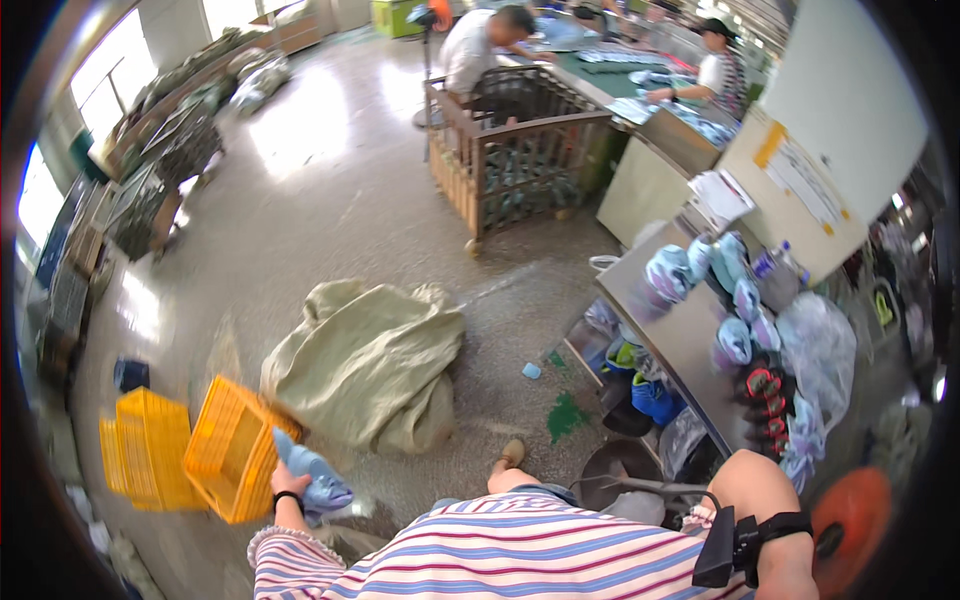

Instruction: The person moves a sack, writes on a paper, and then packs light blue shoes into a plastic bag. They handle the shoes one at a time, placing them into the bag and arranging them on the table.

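Note:
At the lower left, my left hand [288,479] is closed on light-blue shoe uppers [322,486], which look bunched together; a dark band circles the wrist. Beside that hand stands an orange-yellow plastic crate [232,447], with what looks like a bare inside. My right arm bends at the lower right, with a black device strapped round it, and its hand is out of the picture. On the table to the right lie more light-blue shoe uppers [668,274] in bundles, near a row of black and red ones [768,402].
A pale green sack [370,365] lies heaped on the floor ahead. More yellow crates [146,450] stand at the left. A clear plastic bag [815,340] rests on the right table [690,355]. Farther off are a wooden cart [535,125] and two people [470,50] at a long table.

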Action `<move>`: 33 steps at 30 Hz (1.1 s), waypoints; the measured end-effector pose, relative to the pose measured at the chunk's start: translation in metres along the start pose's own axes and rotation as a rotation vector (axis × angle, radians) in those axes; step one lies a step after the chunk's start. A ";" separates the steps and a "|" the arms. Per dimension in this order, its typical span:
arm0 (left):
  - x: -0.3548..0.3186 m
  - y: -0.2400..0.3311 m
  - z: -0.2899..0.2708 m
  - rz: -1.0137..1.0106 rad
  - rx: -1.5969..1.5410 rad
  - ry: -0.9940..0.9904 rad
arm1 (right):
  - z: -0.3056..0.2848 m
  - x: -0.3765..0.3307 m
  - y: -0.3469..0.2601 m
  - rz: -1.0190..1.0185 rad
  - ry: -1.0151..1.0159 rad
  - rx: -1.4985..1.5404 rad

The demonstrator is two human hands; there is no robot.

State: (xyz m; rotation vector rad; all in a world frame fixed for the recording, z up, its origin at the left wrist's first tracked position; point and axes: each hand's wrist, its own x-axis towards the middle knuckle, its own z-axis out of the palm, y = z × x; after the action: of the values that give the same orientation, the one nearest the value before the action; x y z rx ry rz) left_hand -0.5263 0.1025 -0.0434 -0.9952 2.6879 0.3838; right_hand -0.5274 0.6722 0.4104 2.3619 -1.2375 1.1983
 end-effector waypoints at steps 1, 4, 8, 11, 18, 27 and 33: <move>0.022 0.032 0.014 0.067 0.068 0.011 | -0.003 -0.004 -0.007 0.025 0.007 -0.024; 0.027 0.176 0.035 0.352 -0.007 -0.079 | -0.011 -0.019 -0.025 0.106 0.030 -0.121; -0.006 0.331 0.077 0.695 -0.069 -0.291 | -0.025 -0.037 -0.037 0.201 0.042 -0.209; -0.046 0.406 0.072 0.942 -0.093 -0.406 | -0.043 -0.057 -0.034 0.252 0.085 -0.216; -0.031 0.503 0.114 1.276 0.024 -0.586 | -0.068 -0.067 -0.015 0.458 0.138 -0.337; 0.087 0.596 0.089 1.313 0.039 -0.622 | -0.102 -0.081 0.110 0.622 0.201 -0.380; 0.173 0.629 0.060 1.288 0.077 -0.721 | -0.137 -0.077 0.198 0.759 0.239 -0.428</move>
State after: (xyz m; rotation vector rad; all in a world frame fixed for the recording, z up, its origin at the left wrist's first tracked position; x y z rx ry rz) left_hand -1.0623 0.4791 -0.0554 0.8805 2.2125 0.6550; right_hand -0.7799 0.6655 0.4081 1.4224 -2.1239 1.1763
